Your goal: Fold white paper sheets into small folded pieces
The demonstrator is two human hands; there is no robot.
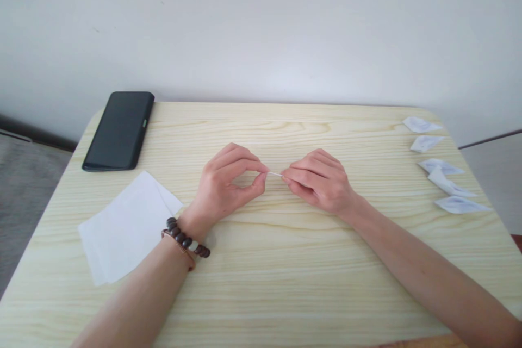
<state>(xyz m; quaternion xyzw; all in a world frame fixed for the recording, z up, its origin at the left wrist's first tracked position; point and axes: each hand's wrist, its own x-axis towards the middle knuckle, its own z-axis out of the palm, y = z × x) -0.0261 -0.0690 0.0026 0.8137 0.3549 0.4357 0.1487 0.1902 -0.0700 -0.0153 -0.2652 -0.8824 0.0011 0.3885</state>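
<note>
Pale wood table point(285, 283) stands against a plain white wall point(261, 22). At its middle the left hand point(226, 185) and right hand point(320, 180) meet fingertip to fingertip, just above the tabletop, each pinching one end of a thin white sliver point(275, 174). Only a short line of the sliver shows between the thumbs and forefingers; the rest is hidden inside the curled fingers, so its shape and material are hard to make out. A bead bracelet point(185, 239) sits on the left wrist. Left of the hands lies a loose stack of white sheets point(122, 228), and beyond it a dark phone point(119, 130) lies face up near the far left corner. Along the right edge, well apart from the hands, five small folded papers point(460, 204) lie in a row. Both forearms are cut off by the lower edge of the view.
</note>
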